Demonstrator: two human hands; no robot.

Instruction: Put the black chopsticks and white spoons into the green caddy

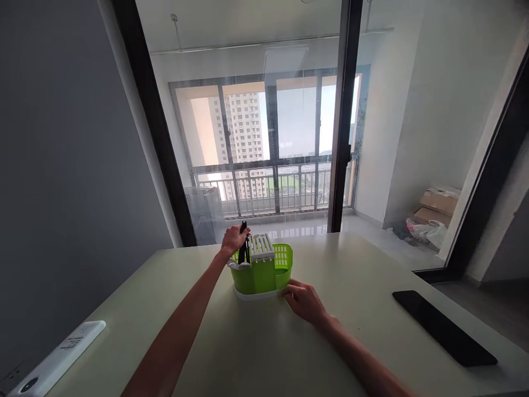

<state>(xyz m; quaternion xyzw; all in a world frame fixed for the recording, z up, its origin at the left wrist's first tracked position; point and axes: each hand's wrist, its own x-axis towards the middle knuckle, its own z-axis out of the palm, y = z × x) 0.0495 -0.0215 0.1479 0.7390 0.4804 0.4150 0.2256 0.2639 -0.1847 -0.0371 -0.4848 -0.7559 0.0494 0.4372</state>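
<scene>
A bright green plastic cutlery holder (264,277) stands upright on the table, on a white base tray (258,296). White slatted pieces (261,246) rise from its middle section. Long, thin black utensils (243,251) stand in the left compartment; their exact kind is too small to make out. My left hand (233,239) is closed around their upper part, at the holder's back left. With bent fingers, my right hand (305,301) grips the lower right corner of the holder at the base tray; its fingertips are partly hidden.
The pale table (343,342) carries a long black flat object (442,326) at the right and a white oblong device (70,353) at the left edge. Behind the table are glass sliding doors with a dark frame (344,127). Boxes and bags (433,218) lie on the floor beyond.
</scene>
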